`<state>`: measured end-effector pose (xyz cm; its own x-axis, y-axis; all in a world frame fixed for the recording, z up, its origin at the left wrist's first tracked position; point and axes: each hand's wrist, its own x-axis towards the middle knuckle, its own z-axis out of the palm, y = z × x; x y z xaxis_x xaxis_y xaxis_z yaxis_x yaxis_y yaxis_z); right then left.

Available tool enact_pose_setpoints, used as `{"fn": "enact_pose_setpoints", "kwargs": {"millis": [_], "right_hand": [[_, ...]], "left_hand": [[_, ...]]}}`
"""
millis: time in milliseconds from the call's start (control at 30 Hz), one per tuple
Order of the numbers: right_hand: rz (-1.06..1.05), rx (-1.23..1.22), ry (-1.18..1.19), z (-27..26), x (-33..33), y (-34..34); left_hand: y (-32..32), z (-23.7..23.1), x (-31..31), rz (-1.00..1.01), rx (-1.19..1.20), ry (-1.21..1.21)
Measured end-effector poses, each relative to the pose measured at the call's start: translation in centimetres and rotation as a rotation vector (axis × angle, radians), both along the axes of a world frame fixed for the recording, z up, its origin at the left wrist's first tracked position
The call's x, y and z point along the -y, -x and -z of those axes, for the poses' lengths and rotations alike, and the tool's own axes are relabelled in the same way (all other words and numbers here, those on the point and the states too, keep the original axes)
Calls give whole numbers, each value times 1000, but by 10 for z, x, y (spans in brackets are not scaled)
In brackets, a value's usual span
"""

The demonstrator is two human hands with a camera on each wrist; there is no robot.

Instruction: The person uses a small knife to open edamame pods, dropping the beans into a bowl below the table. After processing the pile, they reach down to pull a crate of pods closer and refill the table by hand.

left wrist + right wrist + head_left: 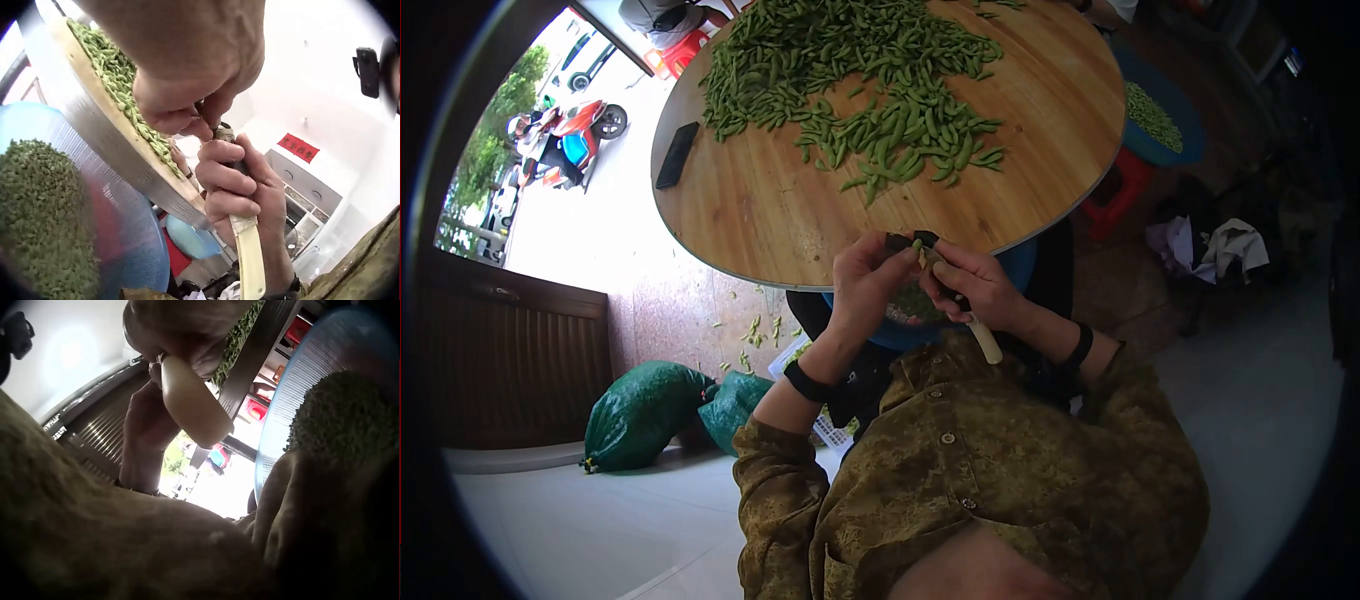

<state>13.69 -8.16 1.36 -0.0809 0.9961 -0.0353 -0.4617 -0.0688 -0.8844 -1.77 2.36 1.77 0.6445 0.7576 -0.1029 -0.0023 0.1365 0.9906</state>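
In front of the body, at the near edge of the round table, both hands meet. My left hand (pixel 865 285) pinches a green bean pod (pixel 917 244) between thumb and fingers. My right hand (pixel 985 288) grips a tool with a long cream handle (pixel 250 259), which sticks out below the fist and points toward the body. The tool's working end is hidden between the hands. Below them stands a blue mesh basket (pixel 140 247) filled with small green shelled beans (pixel 44 212).
A large heap of green pods (pixel 830 60) covers the far part of the wooden table (pixel 1040 130). A dark phone (pixel 677 155) lies at its left rim. Green sacks (pixel 645 415) stand on the floor at left. A blue basin (pixel 1185 120) holds more beans at right.
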Motion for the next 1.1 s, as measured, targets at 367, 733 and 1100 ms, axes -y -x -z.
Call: {"fn": "enact_pose_setpoints", "kwargs": {"millis": [367,733,1100], "right_hand": [[37,94,-59,7,2,2],[189,821,-573,27,1,-13],[80,748,-161,25,14,-25]], "left_hand": [[-3,5,14,-49,153,-78],[3,24,-2,255,304,673],[-6,34,8,212,168,577]]}}
